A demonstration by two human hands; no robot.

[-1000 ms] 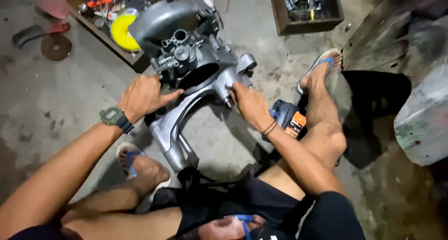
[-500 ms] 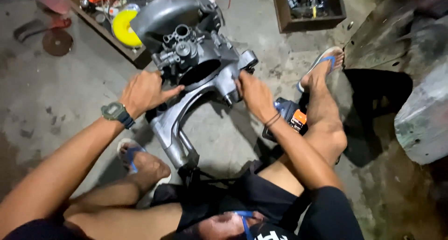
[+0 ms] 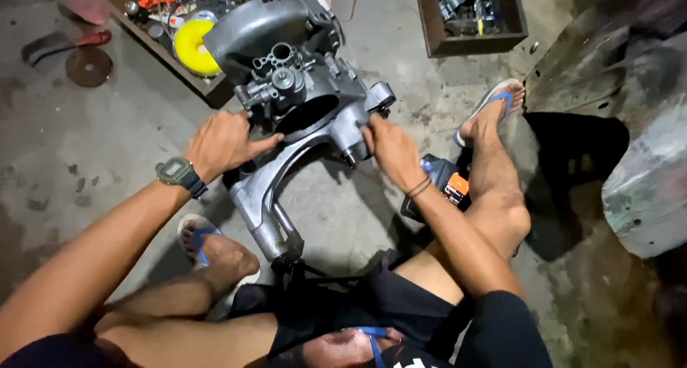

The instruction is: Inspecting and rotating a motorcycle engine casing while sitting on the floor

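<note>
Both hands rest on the grey engine casing (image 3: pixel 300 117) lying on the concrete floor (image 3: pixel 93 167), left hand (image 3: pixel 222 144) flat with fingers together, right hand (image 3: pixel 390 149) clamped on its edge, steadying it, and turning it would need firm grip.

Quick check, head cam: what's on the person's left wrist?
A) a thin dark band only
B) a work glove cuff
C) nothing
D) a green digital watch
D: the left hand rests on the grey engine casing and a green digital watch sits on that wrist; the thin dark band is on the wrist of the right hand.
</note>
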